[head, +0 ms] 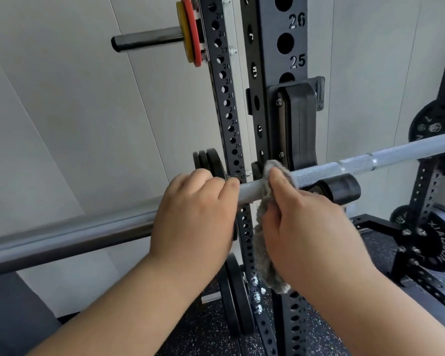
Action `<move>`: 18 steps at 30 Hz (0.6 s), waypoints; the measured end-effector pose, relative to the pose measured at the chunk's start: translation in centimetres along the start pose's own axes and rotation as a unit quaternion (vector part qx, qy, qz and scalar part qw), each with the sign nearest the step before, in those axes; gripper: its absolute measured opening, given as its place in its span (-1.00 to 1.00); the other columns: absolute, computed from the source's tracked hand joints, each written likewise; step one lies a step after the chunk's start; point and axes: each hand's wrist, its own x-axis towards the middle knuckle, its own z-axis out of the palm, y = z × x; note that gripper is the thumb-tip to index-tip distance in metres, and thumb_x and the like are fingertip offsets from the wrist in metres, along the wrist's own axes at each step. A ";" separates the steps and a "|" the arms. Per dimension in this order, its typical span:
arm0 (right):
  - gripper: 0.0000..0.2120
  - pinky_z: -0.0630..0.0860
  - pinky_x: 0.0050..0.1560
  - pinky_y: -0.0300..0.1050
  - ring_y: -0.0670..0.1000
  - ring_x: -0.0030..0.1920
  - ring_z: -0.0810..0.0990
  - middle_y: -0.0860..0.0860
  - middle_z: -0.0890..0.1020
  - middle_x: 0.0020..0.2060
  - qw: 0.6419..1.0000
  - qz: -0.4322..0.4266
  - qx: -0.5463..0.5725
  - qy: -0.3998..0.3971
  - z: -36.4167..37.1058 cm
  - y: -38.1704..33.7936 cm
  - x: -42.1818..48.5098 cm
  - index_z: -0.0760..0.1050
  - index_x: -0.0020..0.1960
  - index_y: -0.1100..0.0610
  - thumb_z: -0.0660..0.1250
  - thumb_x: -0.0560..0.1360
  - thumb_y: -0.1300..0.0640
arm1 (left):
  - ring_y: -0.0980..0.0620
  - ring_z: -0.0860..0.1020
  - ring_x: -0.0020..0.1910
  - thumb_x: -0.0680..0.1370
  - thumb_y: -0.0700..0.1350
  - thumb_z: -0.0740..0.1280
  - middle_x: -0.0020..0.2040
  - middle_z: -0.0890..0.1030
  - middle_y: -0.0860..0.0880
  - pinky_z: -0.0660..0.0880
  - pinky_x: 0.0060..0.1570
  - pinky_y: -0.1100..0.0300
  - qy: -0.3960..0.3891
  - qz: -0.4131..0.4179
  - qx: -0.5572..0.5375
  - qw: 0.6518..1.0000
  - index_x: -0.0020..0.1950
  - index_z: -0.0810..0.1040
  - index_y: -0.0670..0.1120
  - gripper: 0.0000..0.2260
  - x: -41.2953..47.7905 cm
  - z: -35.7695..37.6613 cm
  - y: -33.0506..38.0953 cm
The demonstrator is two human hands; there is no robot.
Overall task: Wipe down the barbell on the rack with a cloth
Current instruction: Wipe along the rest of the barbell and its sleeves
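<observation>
1. Barbell (344, 167) is laid across mid frame on rack (290, 47); left hand (195, 209) is curled round it.
2. Cloth (265, 242) is pinched onto barbell by right hand (311, 227); hanging tail could be snagged at hook (298, 129).

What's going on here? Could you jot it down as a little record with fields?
Activity: wiping a barbell on a rack
Left hand: grips the bar beside the cloth
Right hand: holds a grey cloth against the bar
Cloth: draped over the bar, tail hanging down
Nearby: weight plates on the rack's pegs
</observation>
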 end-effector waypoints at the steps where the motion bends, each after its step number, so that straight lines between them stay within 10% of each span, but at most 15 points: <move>1: -0.47 0.53 -0.35 -0.06 -0.05 -0.33 0.53 -0.13 0.58 -0.23 1.000 -0.023 0.015 -0.003 0.5 -0.1 0.1 0.11 0.65 -0.11 0.03 0.68 -0.03 | -0.10 0.54 -0.03 0.43 -0.10 0.52 -0.11 0.61 0.03 0.46 -0.02 0.02 -0.026 -0.002 -0.029 0.999 0.09 0.64 -0.04 -0.75 0.2 -0.5 -0.5; 7: -0.55 0.47 -0.53 -0.27 -0.12 -0.50 0.56 -0.03 0.56 -0.45 0.998 0.008 0.055 -0.031 -1.3 0.5 -0.3 0.11 0.56 -0.21 0.03 0.69 -0.05 | 0.20 0.49 -0.17 0.45 0.21 0.38 -0.13 0.55 0.22 0.42 -0.18 0.16 -0.175 -0.115 -0.183 0.960 -0.01 0.56 0.20 -0.83 1.8 -3.1 -3.9; 11: -0.61 0.66 -0.34 -0.01 -0.03 -0.38 0.63 -0.04 0.63 -0.28 0.994 -0.052 0.046 -0.080 0.7 -2.2 0.0 0.24 0.48 -0.09 0.24 0.69 0.08 | 0.12 0.53 -0.21 0.47 0.17 0.37 -0.22 0.59 0.13 0.54 -0.18 0.07 -0.201 -0.134 -0.183 0.953 -0.12 0.54 0.12 -0.85 2.2 -3.0 -3.8; 14: -0.52 0.67 -0.31 0.00 -0.03 -0.36 0.66 -0.03 0.66 -0.29 0.987 -0.051 0.087 -0.122 0.3 -2.5 -0.2 0.11 0.59 -0.32 0.05 0.74 0.04 | 0.10 0.55 -0.08 0.48 0.18 0.37 -0.04 0.61 0.20 0.54 -0.04 0.08 -0.223 -0.122 -0.184 0.950 0.10 0.51 0.18 -0.77 2.2 -3.6 -4.0; 18: -0.64 0.64 -0.39 -0.01 -0.08 -0.46 0.60 -0.02 0.58 -0.44 0.997 0.017 0.062 -0.034 -1.1 -1.4 0.4 0.33 0.44 -0.15 -0.03 0.70 -0.05 | 0.06 0.51 0.10 0.48 0.20 0.38 0.18 0.55 0.21 0.48 0.15 0.10 -0.261 -0.109 -0.164 0.945 0.47 0.25 0.25 -0.41 1.9 -4.0 -4.0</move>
